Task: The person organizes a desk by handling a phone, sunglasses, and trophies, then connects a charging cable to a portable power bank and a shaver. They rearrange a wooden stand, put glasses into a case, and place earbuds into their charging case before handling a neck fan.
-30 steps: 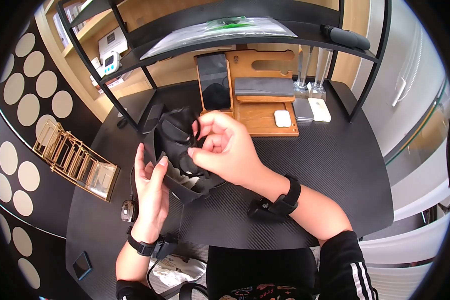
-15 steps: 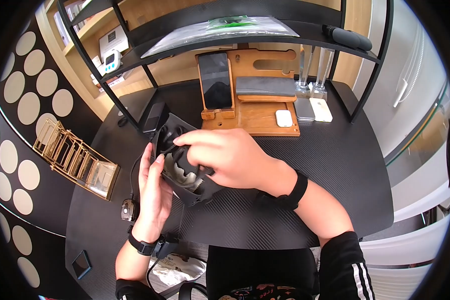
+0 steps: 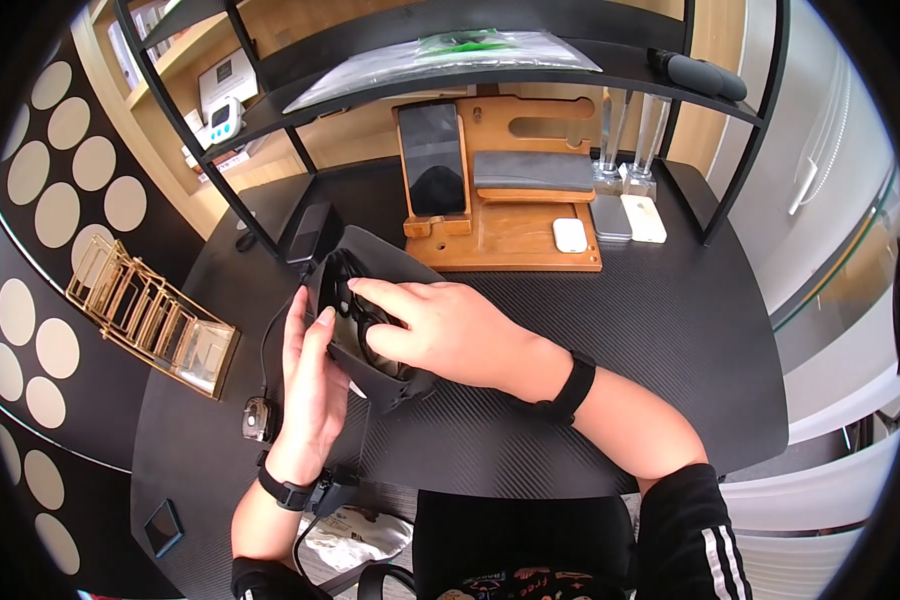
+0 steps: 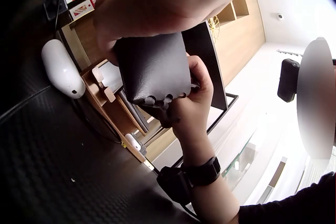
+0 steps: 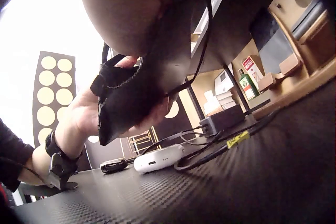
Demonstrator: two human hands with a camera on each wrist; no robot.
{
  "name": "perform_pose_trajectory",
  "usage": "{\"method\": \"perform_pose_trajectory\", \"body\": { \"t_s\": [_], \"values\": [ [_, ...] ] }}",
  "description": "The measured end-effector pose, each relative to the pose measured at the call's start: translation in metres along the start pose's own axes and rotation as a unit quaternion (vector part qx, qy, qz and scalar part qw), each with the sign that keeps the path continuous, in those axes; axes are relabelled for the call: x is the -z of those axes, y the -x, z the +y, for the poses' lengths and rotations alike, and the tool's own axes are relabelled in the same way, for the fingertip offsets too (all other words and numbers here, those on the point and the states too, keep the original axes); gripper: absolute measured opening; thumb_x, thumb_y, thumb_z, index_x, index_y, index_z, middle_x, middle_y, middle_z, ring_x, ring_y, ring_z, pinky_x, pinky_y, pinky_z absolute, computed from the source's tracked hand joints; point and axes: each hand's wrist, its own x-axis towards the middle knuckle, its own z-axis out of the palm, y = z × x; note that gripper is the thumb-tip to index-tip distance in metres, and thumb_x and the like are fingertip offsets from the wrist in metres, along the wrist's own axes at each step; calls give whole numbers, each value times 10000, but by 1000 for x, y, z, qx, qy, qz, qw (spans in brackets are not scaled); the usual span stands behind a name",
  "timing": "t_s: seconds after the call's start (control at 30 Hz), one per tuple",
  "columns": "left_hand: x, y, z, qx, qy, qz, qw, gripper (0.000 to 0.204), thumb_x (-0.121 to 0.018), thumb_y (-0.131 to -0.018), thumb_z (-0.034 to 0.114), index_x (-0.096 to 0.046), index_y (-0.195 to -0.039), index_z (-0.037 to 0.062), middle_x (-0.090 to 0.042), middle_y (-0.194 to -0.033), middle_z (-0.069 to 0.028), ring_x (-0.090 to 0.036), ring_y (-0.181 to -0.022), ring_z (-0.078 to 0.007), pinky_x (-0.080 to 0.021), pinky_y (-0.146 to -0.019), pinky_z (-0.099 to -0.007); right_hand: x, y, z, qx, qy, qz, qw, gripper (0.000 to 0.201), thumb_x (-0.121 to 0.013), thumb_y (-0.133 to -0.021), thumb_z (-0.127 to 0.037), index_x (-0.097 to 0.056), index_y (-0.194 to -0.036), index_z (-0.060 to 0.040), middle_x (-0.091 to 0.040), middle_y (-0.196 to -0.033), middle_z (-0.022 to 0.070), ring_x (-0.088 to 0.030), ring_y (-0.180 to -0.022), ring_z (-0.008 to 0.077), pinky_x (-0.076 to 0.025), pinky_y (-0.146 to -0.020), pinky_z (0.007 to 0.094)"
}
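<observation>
Head view: black item (image 3: 344, 300) lower; pouch (image 3: 382, 257) more exposed.

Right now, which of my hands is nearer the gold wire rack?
Your left hand, just right of the rack, gripping the black pouch. Your right hand is farther right, fingers at the pouch's opening.

You wear dark long sleeves: your right sleeve (image 3: 692, 520) is black with white stripes along it, and your left sleeve (image 3: 260, 582) is black too. The black garment (image 3: 525, 530) at your front carries a multicoloured print with red lettering. Your left hand (image 3: 315, 385) and right hand (image 3: 450, 330) are bare. A black strap (image 3: 284, 490) circles your left wrist with a boxy black module (image 3: 337, 490) and dark cable (image 3: 306, 535); a black band (image 3: 576, 386) circles your right wrist, with a black block (image 4: 173, 184) attached.
</observation>
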Motion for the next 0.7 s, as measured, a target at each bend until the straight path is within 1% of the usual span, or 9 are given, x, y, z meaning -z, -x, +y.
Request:
{"method": "perform_pose_trajectory", "body": {
  "t_s": [0.13,0.27,0.33,0.4,0.47,0.53,0.6,0.67,0.7],
  "values": [
    [1,0,0,19,-1,-8,1000,569,-522,-949,259,-284,-1439,97,-518,-1257,-74,-528,-1133,-165,-445,-970,-341,-5,2,0,-48,-43,24,998,76,-601,-782,-83,-569,-848,-61,-557,-1225,165,-650,-906,281,-555,-707,333],
    [1,0,1,-10,-8,-6,1000,569,-511,-954,292,-285,-1437,93,-503,-1289,-81,-519,-1155,-169,-436,-978,-324,-3,2,-2,-34,-30,1,999,86,-612,-784,-90,-578,-859,-67,-556,-1228,168,-651,-896,274,-556,-711,333],
    [1,0,0,-31,-16,-11,999,561,-501,-959,304,-292,-1433,90,-500,-1300,-82,-515,-1164,-163,-435,-977,-312,-4,3,1,19,-2,26,999,107,-623,-781,-99,-592,-881,-76,-559,-1229,169,-651,-900,268,-557,-714,336],
    [1,0,2,-42,11,-10,999,603,-530,-944,215,-244,-1455,69,-461,-1334,-75,-497,-1155,-142,-428,-966,-294,-4,2,0,26,-7,22,999,137,-625,-778,-100,-604,-911,-74,-563,-1224,168,-651,-906,267,-557,-718,337],
    [5,-2,0,-45,13,-3,999,596,-534,-943,214,-258,-1450,66,-441,-1357,-69,-478,-1177,-138,-415,-979,-291,-8,3,-2,33,-13,19,999,168,-628,-775,-101,-616,-940,-72,-567,-1219,168,-651,-911,266,-557,-721,338],
    [7,-3,-2,-47,14,3,999,589,-538,-942,212,-271,-1446,63,-421,-1381,-64,-460,-1198,-134,-402,-992,-289,-15,3,-2,98,-1,26,995,247,-630,-773,-100,-627,-1018,-62,-582,-1197,163,-652,-917,272,-556,-730,340],
    [9,-2,-3,-57,-15,6,998,582,-545,-940,206,-286,-1440,58,-389,-1408,-61,-426,-1236,-133,-385,-1008,-287,-11,2,-4,97,-14,35,995,299,-615,-780,-63,-624,-1079,-51,-606,-1149,145,-654,-921,272,-553,-735,337],
    [10,-4,-6,-59,-9,11,998,577,-543,-941,203,-290,-1437,57,-387,-1411,-63,-425,-1239,-135,-383,-1012,-288,-7,2,-5,19,-85,2,996,340,-604,-770,-20,-618,-1107,-56,-621,-1109,130,-655,-900,262,-550,-730,333],
    [10,-4,-6,-62,-4,16,998,571,-542,-942,201,-294,-1435,55,-385,-1414,-64,-423,-1242,-137,-380,-1015,-290,-12,2,-5,6,-112,63,992,360,-605,-731,11,-631,-1085,-49,-628,-1067,116,-653,-862,246,-547,-719,333]
  ]
}}
